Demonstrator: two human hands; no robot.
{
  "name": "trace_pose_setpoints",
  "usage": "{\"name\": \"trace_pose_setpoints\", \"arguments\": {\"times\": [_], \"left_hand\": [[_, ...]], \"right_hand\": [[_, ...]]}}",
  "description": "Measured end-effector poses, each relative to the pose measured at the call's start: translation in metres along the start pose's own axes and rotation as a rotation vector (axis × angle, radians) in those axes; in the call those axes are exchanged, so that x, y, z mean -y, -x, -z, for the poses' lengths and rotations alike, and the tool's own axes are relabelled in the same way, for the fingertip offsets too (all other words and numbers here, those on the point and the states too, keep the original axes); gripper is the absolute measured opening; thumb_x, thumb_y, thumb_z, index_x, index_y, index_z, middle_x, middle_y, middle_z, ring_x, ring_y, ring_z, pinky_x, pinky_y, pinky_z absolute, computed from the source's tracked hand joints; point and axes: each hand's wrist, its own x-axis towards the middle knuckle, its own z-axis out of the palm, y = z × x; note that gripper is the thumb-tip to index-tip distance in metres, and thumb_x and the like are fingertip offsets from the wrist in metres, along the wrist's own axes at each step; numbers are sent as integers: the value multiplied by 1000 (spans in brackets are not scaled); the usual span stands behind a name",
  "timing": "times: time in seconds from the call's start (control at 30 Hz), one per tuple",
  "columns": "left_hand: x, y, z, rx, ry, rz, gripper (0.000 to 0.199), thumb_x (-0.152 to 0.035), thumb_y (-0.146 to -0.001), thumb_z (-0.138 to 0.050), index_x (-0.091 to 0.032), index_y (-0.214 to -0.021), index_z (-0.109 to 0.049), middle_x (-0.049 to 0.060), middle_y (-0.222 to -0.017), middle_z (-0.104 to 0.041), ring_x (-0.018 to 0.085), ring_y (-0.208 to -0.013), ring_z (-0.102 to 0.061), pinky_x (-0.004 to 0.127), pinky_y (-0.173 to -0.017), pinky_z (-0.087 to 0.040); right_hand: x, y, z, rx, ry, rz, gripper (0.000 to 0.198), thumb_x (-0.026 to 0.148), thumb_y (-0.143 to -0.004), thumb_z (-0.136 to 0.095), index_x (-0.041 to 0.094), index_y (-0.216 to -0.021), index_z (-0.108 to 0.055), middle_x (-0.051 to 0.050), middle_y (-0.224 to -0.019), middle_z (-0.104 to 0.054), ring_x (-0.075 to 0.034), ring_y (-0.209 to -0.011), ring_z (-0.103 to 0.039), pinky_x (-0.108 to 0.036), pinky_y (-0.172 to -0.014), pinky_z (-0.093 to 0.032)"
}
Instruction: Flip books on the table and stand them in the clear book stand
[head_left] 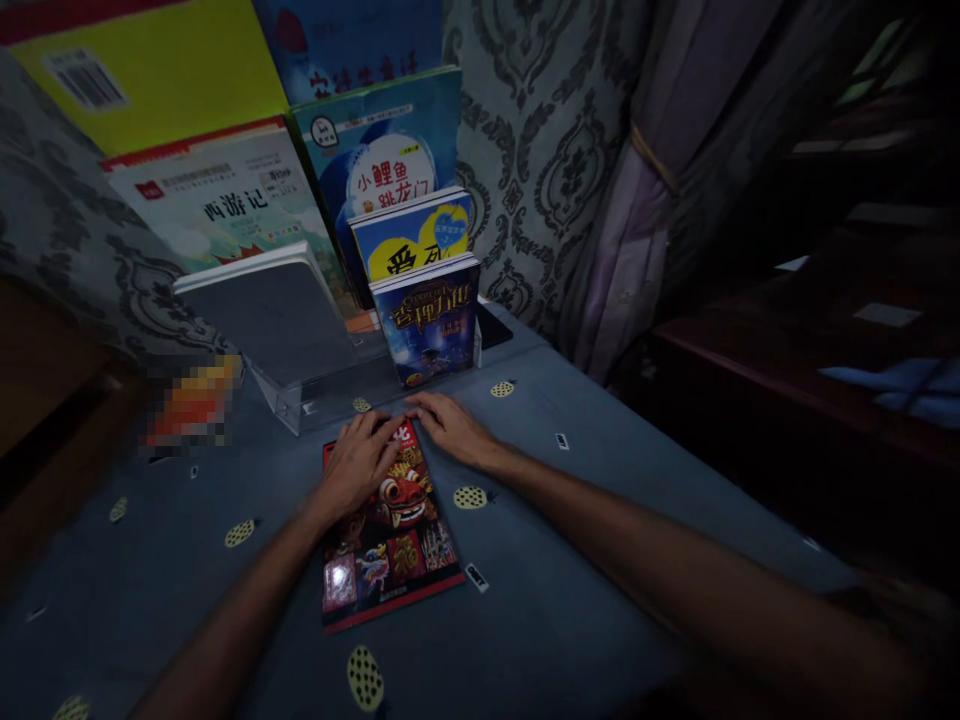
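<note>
A book (405, 510) with a dark, red-bordered cover and a bright mask picture lies flat on the blue tablecloth. My left hand (358, 462) rests over its upper left part, fingers stretched toward the top edge and hiding some of the cover. At the top right corner, my right hand (454, 428) reaches in from the side with fingers extended, the fingertips at or near the book's edge. Neither hand is visibly wrapped around the book. Just beyond stands a clear book rack (289, 405), with a dark blue book (427, 320) upright at its right front.
A plain grey-covered book (266, 310) leans in the rack's left front. Taller books, including a yellow one (165, 85) and a blue-green one (382, 140), stand behind. A blurred orange-red item (193, 405) is at left. Patterned wallpaper (536, 130) and a tied curtain (637, 210) border the table.
</note>
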Motion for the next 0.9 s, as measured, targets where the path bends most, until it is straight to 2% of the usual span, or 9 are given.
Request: {"name": "trace_pose_setpoints", "arguments": {"times": [0.23,0.4,0.5,0.63,0.73,0.9], "left_hand": [[-2,0,2,-7,1,-1,41,-30,-101,-40,-26,-140,-51,9,-124,-56,25,-110,-51,42,-93,-44],[-1,2,0,-8,-13,-8,40,-31,-102,-39,-27,-139,-52,9,-125,-56,25,-112,-51,41,-93,-44],[-1,2,0,-9,-29,2,39,-31,-101,-40,-26,-138,-54,8,-125,-56,25,-112,-51,41,-93,-44],[-4,1,1,-19,-36,3,38,-30,-101,-40,-24,-135,-56,9,-125,-57,25,-113,-52,42,-94,-44],[-6,2,4,-29,-34,-1,35,-28,-101,-41,-22,-131,-59,9,-123,-59,25,-112,-52,42,-94,-45],[-11,3,9,-50,-65,28,32,-27,-101,-43,-20,-123,-64,9,-117,-63,25,-108,-55,41,-91,-46]], "right_hand": [[1,0,1,-4,9,15,32,13,-93,-46,19,-119,-64,-8,-110,-72,-22,-107,-64,-39,-98,-47],[3,0,1,-10,-9,-4,34,13,-93,-45,20,-121,-62,-6,-102,-74,-22,-105,-64,-40,-99,-47],[6,1,2,-16,11,-3,34,13,-92,-46,19,-121,-62,-8,-107,-72,-22,-106,-64,-40,-98,-47],[9,3,2,9,84,40,34,15,-94,-45,16,-123,-62,-11,-112,-69,-23,-107,-62,-40,-97,-46],[10,4,2,34,152,69,33,15,-95,-45,16,-122,-63,-11,-109,-69,-23,-103,-62,-40,-95,-46],[18,6,6,110,276,203,28,15,-95,-47,19,-112,-69,-7,-100,-70,-23,-98,-58,-38,-88,-43]]}}
